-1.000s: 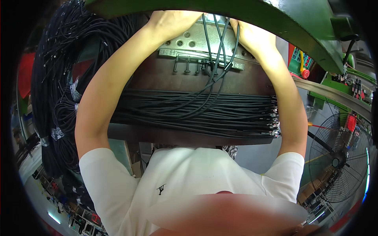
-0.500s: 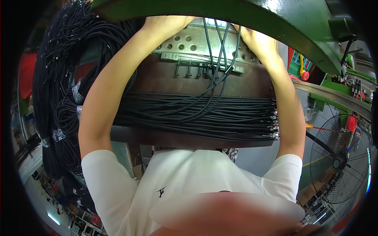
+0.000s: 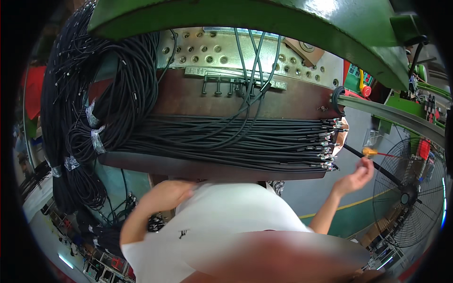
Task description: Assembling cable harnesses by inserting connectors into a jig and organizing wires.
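Note:
My left hand (image 3: 173, 194) is in front of my shirt, just below the bench's near edge; motion blurs its fingers. Off the bench's right end, my right hand (image 3: 355, 181) is raised with loosely curled fingers, and nothing shows in it. Just above its fingertips is an orange object (image 3: 369, 152) with a thin red part. A row of black cables (image 3: 226, 137) lies across the brown bench top (image 3: 198, 101), metal connectors (image 3: 326, 146) at the right. A few cables (image 3: 257, 61) run up from it under the green machine arm (image 3: 236, 16).
Thick bundles of black cable (image 3: 127, 66) hang at the left, tied with clear wrap (image 3: 96, 139). Behind the bench top is a perforated metal plate (image 3: 203, 52) with a metal bar (image 3: 236, 78) along its front. A large black fan (image 3: 406, 191) stands at the right.
Both hands have come back from under the green machine arm. My left hand is now at my shirt, my right hand beyond the bench's right end. The cables running under the arm stay there.

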